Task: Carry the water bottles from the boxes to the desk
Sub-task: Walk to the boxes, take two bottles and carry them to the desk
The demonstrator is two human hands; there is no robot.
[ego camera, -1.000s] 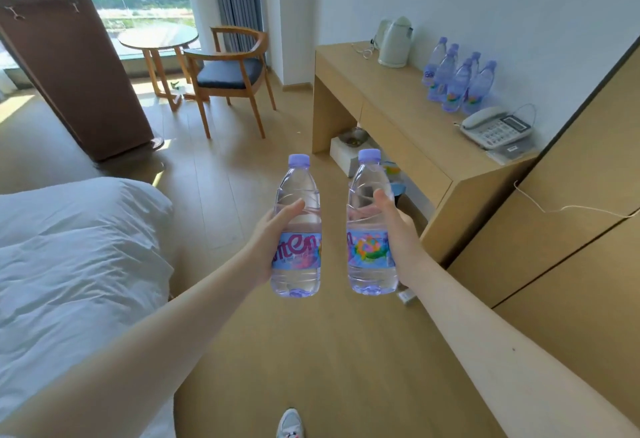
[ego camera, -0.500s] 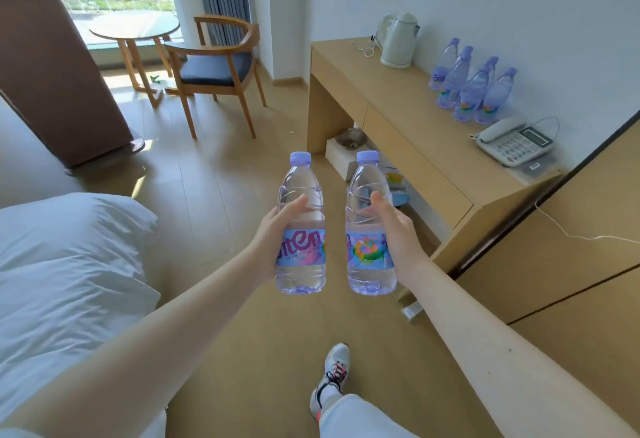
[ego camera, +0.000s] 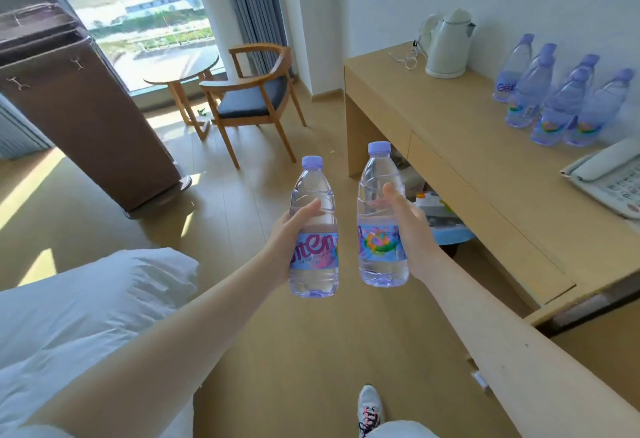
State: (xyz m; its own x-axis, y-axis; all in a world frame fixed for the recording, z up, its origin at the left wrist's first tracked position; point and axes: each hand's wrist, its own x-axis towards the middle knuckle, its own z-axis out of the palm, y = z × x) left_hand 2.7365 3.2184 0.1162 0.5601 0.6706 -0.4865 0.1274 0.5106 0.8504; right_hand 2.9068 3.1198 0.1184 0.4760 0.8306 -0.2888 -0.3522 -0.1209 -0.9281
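Carry step: left hand (ego camera: 287, 240) fingers curled round left bottle (ego camera: 313, 226), right hand (ego camera: 414, 229) same w/ right bottle (ego camera: 379, 209). Next, probably: swing to 2 o'clock, stand both on table (ego camera: 460, 146) nr bottle group (ego camera: 557, 105).

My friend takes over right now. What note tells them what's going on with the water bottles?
Hands: the left hand grips the left bottle; the right hand grips the right bottle. Both bottles are roughly upright.
Place: both are held over the floor, short of the desk.
Done: a group of bottles stands on the desk by the wall.
Left: set these two down there. The boxes are out of view.
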